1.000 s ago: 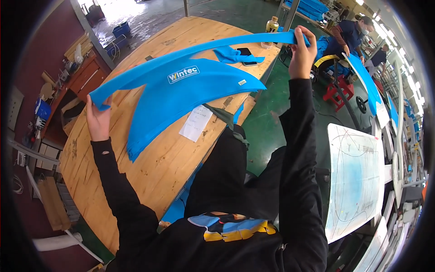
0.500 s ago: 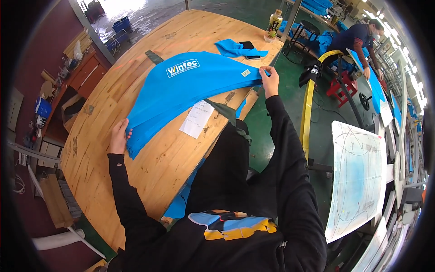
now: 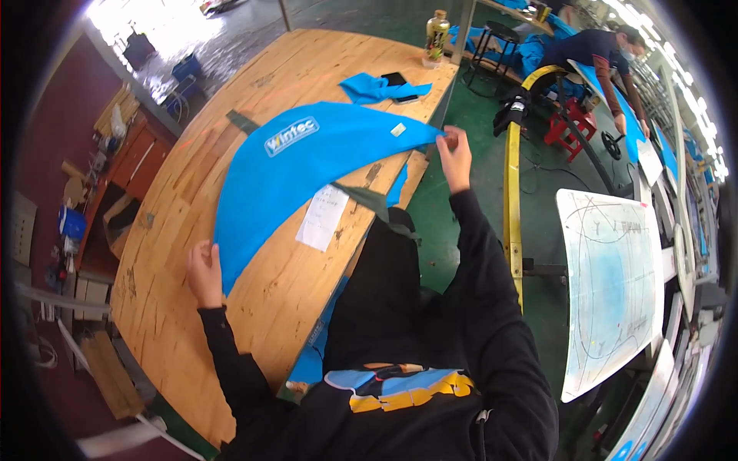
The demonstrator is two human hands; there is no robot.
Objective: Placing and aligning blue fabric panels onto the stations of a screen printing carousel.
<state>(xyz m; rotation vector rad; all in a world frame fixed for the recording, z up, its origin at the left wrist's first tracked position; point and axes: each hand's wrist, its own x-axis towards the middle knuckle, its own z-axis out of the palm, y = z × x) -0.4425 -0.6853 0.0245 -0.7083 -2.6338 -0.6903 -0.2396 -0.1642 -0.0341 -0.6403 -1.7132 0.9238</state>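
Observation:
A crescent-shaped blue fabric piece (image 3: pixel 300 173), stacked in layers, lies on the wooden table (image 3: pixel 161 323), with a white printed patch and a small pale label on it. My left hand (image 3: pixel 206 273) pinches its lower left edge, while my right hand (image 3: pixel 453 157) grips the pointed right end between thumb and fingers. Below the fabric, a handwritten paper sheet (image 3: pixel 319 223) lies beside a dark green cloth strip (image 3: pixel 365 198). Toward the back are a crumpled blue scrap (image 3: pixel 365 88), a phone (image 3: pixel 393 79) partly under it and a plastic bottle (image 3: pixel 435 38).
At right, a co-worker (image 3: pixel 592 58) bends over blue pieces by a yellow curved frame (image 3: pixel 511 192) and red stool (image 3: pixel 573 131). A large white board (image 3: pixel 611 284) stands near my right arm. A wooden cabinet (image 3: pixel 142 138) is at left.
The long blue strip held aloft between my hands is now down on the fabric pile. Both hands have lowered, the right moving leftward. The co-worker has leaned further over.

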